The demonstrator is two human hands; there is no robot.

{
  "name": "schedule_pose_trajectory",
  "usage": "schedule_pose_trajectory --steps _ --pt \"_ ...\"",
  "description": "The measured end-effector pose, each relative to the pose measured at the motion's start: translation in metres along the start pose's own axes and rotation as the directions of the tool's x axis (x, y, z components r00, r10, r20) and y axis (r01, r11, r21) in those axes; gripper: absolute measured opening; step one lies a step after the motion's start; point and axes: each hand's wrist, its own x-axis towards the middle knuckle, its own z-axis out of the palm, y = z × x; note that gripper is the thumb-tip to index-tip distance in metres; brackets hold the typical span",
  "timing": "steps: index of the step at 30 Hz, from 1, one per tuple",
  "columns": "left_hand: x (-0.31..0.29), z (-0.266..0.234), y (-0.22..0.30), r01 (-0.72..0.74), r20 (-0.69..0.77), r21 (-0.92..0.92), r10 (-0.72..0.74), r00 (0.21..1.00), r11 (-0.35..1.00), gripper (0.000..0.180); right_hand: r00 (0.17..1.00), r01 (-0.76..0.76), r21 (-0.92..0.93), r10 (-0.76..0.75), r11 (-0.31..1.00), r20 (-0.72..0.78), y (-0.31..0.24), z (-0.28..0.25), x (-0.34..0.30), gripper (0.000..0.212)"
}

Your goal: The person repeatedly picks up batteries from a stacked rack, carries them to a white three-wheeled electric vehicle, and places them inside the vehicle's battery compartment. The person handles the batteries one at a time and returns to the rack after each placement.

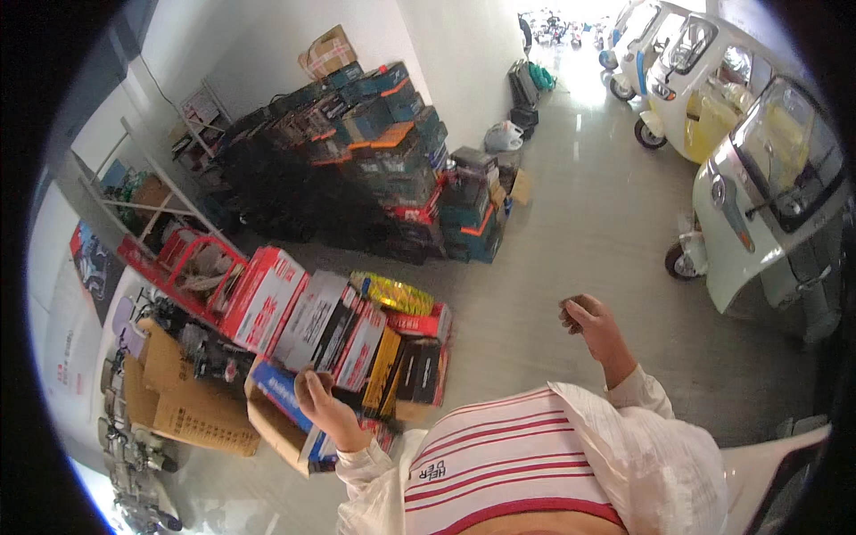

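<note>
Left hand (pixel 319 399): lower centre-left of frame, raised, fingers curled in; may pinch sth small and dark, cannot tell. Hangs over the near end of the row of boxes, touching none as far as visible.

Right hand (pixel 590 325): centre-right, lifted over bare floor (pixel 571 232), fingers bent round a small dark object (pixel 571 303) at the tips; kind not readable.

Row of boxes (pixel 348 334): centre-left, red/white and black/yellow cartons stood on edge, packed side by side; just beyond left hand, well apart from right hand. Yellow packet (pixel 392 292) lies on top at far end.

Open cardboard carton (pixel 192 401): lower left, beside the row, dark parts inside.

Red trolley frame (pixel 192 267): left, behind the row.

Stacked dark cases w/ orange trim (pixel 374 152): upper centre, against wall.

Small white enclosed vehicles (pixel 767 187): right and upper right, parked in line.

Progress, judged: boxes stand sorted in the row; neither hand has a box in grip, so any handling of them looks not yet begun.
</note>
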Motion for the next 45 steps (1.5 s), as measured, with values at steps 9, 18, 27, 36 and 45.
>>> schedule_pose_trajectory --steps 9,18,27,36,45 --pt "0.154 0.303 -0.116 0.099 0.467 -0.165 -0.01 0.884 0.981 0.015 0.924 -0.111 0.135 0.152 0.985 -0.35 0.047 -0.052 0.227 0.026" --pt "0.335 0.476 -0.239 0.049 0.449 0.01 -0.048 0.892 0.999 0.029 0.966 -0.055 0.112 0.082 0.992 -0.246 0.003 0.015 0.564 0.024" --pt "0.572 0.665 -0.432 -0.163 0.522 0.234 0.018 0.853 0.959 0.059 0.978 0.042 0.027 -0.047 0.999 0.204 -0.041 0.163 0.794 0.025" --pt "0.681 0.792 -0.546 -0.171 0.201 0.521 0.075 0.977 0.836 0.101 0.979 -0.201 0.008 0.201 0.98 -0.034 -0.033 0.211 0.913 0.028" --pt "0.697 0.795 -0.563 -0.052 0.152 0.297 0.007 0.988 0.953 0.089 0.978 -0.174 -0.061 0.179 0.983 0.103 -0.043 0.259 1.014 0.028"
